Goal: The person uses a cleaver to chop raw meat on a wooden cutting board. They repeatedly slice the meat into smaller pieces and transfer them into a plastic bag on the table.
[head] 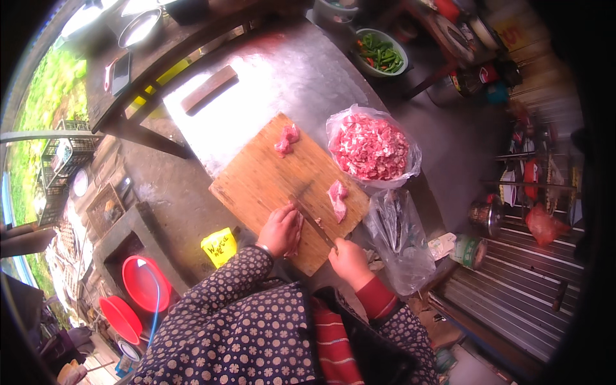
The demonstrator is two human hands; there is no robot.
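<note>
My right hand (352,262) grips the handle of a kitchen knife (313,222), whose blade lies across a wooden cutting board (269,180). Under my left hand (280,230) is a piece of raw meat (294,240), pressed to the board just left of the blade; my fingers partly hide it. A small scrap of meat sits beside the blade. One pink piece of meat (287,139) rests near the board's far corner, another (338,199) near its right side. Past the board's right edge stands a plastic-lined container (415,156) heaped with cut raw meat (370,144).
A clear plastic bag (402,245) lies right of the board. Beyond the board a brown block (210,90) rests on the sunlit tabletop (317,62). A bowl of green peppers (382,53) stands at the back right. Red basins (147,284) are at lower left, near a yellow bag (219,246).
</note>
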